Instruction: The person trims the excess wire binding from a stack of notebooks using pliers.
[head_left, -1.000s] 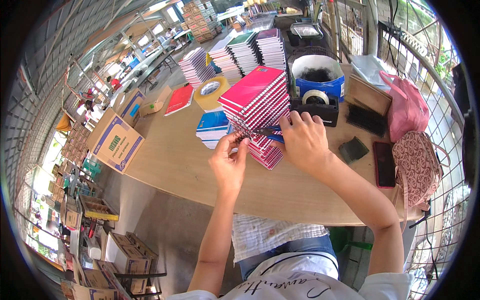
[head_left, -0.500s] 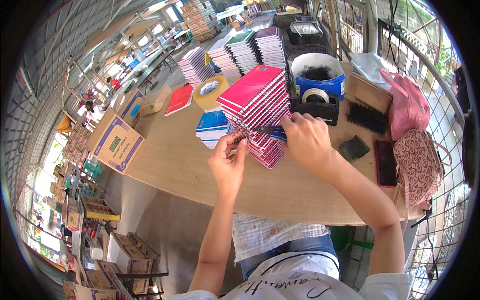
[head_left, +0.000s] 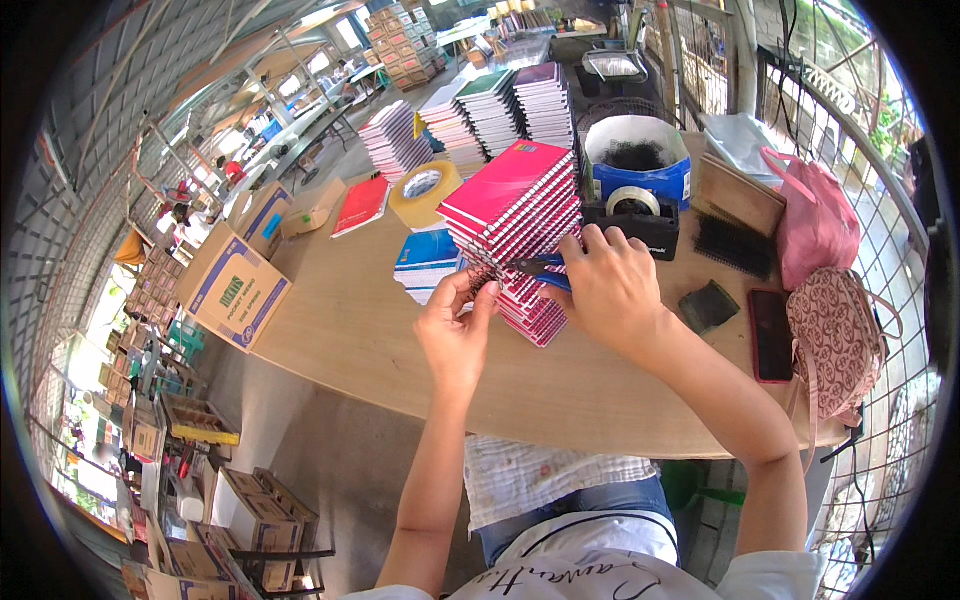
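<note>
A tall stack of pink-covered spiral notebooks [head_left: 510,190] stands on the table in front of me. My right hand [head_left: 610,275] is wrapped round the blue handles of a pair of pliers [head_left: 543,268], whose dark jaws point left across the stack's near side. Close to the jaw tips, my left hand [head_left: 455,325] pinches a few small dark wire coils [head_left: 482,274] between thumb and fingers. Whether the jaws touch the coils I cannot tell. Just behind my left hand lies a short stack of blue notebooks [head_left: 428,262].
Behind the stack are a clear tape roll [head_left: 425,190], a red notebook [head_left: 362,203] and more notebook stacks [head_left: 490,110]. A blue-and-white tub of black coils [head_left: 640,160], a tape dispenser [head_left: 650,225], a phone [head_left: 770,335] and bags [head_left: 838,335] are at right. A carton [head_left: 235,285] is left.
The pliers' handles look more spread in my right hand, and their jaws sit slightly further left. My left hand keeps its pinch. The whole view has shifted slightly.
</note>
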